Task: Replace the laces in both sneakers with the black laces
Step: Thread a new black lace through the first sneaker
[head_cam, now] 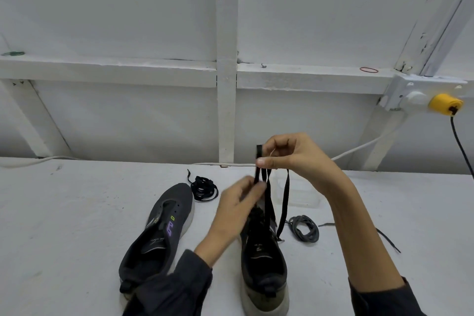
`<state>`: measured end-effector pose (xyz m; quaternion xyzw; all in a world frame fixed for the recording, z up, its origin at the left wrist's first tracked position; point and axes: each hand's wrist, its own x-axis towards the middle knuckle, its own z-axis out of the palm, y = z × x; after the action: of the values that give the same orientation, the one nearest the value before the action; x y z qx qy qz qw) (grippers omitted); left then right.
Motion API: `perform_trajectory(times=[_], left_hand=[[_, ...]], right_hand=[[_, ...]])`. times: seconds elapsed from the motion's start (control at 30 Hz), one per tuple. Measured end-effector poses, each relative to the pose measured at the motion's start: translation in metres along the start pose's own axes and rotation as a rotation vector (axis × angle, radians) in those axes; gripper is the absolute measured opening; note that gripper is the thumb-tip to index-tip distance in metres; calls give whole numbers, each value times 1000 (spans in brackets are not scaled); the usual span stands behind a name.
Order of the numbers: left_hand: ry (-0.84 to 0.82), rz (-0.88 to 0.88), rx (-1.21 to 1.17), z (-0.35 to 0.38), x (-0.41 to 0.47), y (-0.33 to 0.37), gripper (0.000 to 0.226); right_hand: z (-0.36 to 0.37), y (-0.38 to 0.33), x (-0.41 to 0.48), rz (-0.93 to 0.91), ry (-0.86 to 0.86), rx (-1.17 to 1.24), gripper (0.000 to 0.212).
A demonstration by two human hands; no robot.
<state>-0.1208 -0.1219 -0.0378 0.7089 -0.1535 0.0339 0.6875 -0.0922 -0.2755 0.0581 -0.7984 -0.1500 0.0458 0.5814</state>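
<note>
Two dark grey sneakers stand on the white table. The left sneaker (156, 233) has bare eyelets. The right sneaker (264, 259) has a black lace (284, 202) rising from it in several strands. My right hand (292, 156) pinches those strands together high above the shoe, a folded end sticking up past my thumb. Lower down, my left hand (241, 202) pinches the strands just above the shoe's tongue. A second coiled black lace (204, 188) lies beyond the left sneaker's toe. A coiled grey lace (305, 228) lies to the right of the right sneaker.
A clear plastic tray (300, 192) sits behind the right sneaker. A white cable (225, 163) runs along the table's back edge by the white wall. A yellow plug (445, 103) with a black cord is in a socket at the right.
</note>
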Motion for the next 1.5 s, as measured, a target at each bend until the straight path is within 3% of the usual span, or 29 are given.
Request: perform_trajectory(times=[0.13,0.3,0.43,0.5,0.63,0.77,0.9,1.0,1.27,1.4,1.5], left_hand=[[-45,33,-30,-16,34,30,22],[-191,-110,159,-31,64,47,27],[-522,-283,345,-35,72,62,17],[-578,-306,412,-30,73,63,17],[-455,-333,446,-28,78,45,24],[-322,-394,362,-36,73,29,25],[-285,-406,306,-41,67,20,26],[-284,-417,291,-41,63,13,27],[-235,-422,267,-42,61,0,24],[-198,-405,268,-41,61,1,24],[-166,-394,254,-43,62,0,24]], right_hand=[[-10,-8,-1,-68,-73,-143,32],[-19,-14,12,-264,53,-405,36],[-18,-18,21,-327,79,-385,32],[-17,-15,26,-295,75,-348,32],[-19,5,31,-149,73,-424,26],[-23,47,26,146,-35,-448,4],[-13,98,14,516,-96,-503,13],[4,133,2,669,-119,-479,21],[27,172,-17,576,111,-452,8],[20,170,-17,581,145,-357,23],[10,151,-10,475,295,-439,29]])
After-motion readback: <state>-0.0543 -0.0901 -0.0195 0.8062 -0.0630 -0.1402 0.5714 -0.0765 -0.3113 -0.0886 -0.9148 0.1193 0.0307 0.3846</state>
